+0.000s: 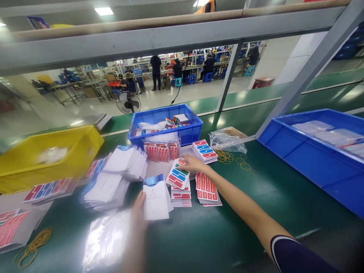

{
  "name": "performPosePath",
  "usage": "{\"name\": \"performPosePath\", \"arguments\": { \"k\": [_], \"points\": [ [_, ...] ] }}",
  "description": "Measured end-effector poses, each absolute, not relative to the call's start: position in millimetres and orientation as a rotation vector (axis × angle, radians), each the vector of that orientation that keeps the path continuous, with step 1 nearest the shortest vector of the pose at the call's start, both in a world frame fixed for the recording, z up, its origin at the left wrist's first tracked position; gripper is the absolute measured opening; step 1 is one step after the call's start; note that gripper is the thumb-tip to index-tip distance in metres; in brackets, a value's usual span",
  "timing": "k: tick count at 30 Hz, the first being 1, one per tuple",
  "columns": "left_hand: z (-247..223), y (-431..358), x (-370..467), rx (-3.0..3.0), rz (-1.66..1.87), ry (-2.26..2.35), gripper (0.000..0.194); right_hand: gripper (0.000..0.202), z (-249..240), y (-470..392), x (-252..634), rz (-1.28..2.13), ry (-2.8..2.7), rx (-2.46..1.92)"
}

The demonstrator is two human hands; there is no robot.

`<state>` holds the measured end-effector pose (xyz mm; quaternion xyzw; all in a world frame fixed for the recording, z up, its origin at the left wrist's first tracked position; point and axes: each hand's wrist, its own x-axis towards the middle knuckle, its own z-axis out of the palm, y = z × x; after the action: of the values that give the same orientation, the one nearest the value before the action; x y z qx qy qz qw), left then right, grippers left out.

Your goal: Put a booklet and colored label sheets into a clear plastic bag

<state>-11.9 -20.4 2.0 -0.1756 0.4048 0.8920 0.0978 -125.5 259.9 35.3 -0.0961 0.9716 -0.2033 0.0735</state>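
My left hand (138,206), blurred along the wrist, is closed on the left edge of a white card (156,203) with a blue top band and small print; another white sheet shows behind it. My right hand (193,163) reaches in from the right, its fingers closed at the upper edge of a card printed with red, blue and green blocks (178,175). Beneath that card lies a stack of red-printed cards (182,199). Stacks of white-and-blue cards (121,159) stand left of my hands. Red cards (207,187) and a patterned stack (204,149) lie around my right hand.
A blue bin (166,131) with cards stands behind, a yellow bin (51,155) left, and a larger blue bin (307,151) right. Rubber bands (224,156), a plastic bag (227,139) and clear plastic sleeves (106,239) lie on the green table. A metal frame (301,72) crosses in front.
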Motion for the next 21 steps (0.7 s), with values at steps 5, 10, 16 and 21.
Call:
{"name": "performPosePath", "arguments": {
  "k": [5,10,16,21],
  "points": [
    [14.6,-21.2,-10.6,-0.559,2.674,1.157,0.046,0.055,40.7,254.6,-150.9,-0.669,2.608,-0.612],
    [14.3,-24.1,-12.4,-0.519,2.673,1.138,0.043,0.059,37.2,251.0,-134.7,-0.648,2.592,-0.771],
    [10.6,-27.1,-13.5,-0.514,2.676,1.105,0.044,0.081,49.5,236.9,-93.8,-0.540,2.818,-0.790],
    [9.9,-31.5,-13.9,-0.566,2.701,1.078,0.041,0.103,44.1,226.2,-42.9,-0.280,2.793,-1.047]
  ]
}}
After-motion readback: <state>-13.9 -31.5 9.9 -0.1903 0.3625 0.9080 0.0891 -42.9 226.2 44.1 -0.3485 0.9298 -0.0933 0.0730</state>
